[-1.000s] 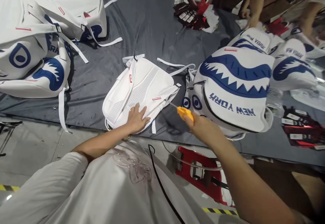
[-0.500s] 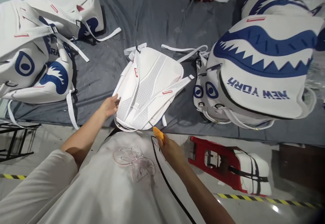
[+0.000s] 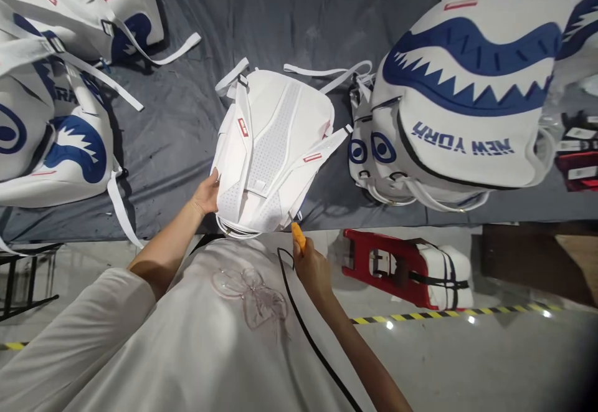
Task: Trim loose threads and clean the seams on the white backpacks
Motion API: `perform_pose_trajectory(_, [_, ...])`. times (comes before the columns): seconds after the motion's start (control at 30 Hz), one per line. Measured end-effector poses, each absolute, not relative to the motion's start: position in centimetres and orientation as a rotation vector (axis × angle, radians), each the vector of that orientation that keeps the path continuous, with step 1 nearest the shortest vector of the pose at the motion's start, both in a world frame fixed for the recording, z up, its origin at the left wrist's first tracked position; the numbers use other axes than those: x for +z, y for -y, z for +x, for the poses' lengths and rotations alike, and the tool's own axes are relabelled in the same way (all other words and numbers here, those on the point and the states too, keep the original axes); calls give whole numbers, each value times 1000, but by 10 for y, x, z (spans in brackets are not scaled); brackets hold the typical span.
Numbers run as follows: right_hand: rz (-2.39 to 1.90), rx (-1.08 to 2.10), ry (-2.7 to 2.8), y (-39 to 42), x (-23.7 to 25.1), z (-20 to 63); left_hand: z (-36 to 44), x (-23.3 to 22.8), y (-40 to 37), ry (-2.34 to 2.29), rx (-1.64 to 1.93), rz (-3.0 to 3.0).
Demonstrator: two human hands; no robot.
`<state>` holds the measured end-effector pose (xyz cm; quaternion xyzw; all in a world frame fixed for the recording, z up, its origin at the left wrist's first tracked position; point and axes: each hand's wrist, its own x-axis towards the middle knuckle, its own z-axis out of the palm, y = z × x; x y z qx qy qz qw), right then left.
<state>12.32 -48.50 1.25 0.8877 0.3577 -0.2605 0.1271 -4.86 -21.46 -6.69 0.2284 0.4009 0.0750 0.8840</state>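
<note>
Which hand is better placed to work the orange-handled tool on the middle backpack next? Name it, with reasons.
Probably the right hand: it holds the orange-handled tool, its tip near the lower right edge of the middle backpack. The left hand touches the opposite side.

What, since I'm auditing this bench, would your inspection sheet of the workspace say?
Surface: dark grey cloth, wrinkled.
Work items: white backpack, straps up; orange-handled tool, tip at the backpack's lower right edge, contact unclear.
Clutter: NEW YORK backpack at right, blue-patterned backpacks at left.
Hands: left hand on the white backpack's left side; right hand gripping the orange-handled tool.
Cables: thin black cord over the shirt; purpose unclear.
Surroundings: red frame with strapped white bundle, striped floor tape.
</note>
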Motion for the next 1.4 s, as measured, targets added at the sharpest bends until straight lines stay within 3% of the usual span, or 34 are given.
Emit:
perform_pose_trajectory(0.47, [2731, -846, -953, 434, 13, 150, -16, -63, 207, -711, 672, 285])
perform_pose_trajectory(0.67, [2757, -862, -930, 442, 15, 157, -5, -56, 210, -677, 594, 257])
perform_pose_trajectory(0.9, [2659, -1014, -876, 521, 39, 123, -10, -47, 213, -701, 524, 176])
perform_pose_trajectory(1.03, [2574, -1108, -967, 512, 26, 101, -8, -42, 212, -682, 482, 245])
perform_pose_trajectory(1.17, [2518, -1124, -1033, 486, 9, 95, -19, -35, 215, -826, 421, 603])
perform_pose_trajectory(1.3, [2481, -1167, -1051, 481, 2, 93, -39, -31, 241, -1182, 619, 1284])
perform_pose_trajectory(1.4, [2471, -1201, -1062, 483, -4, 91, -33, -41, 270, -994, 544, 2061])
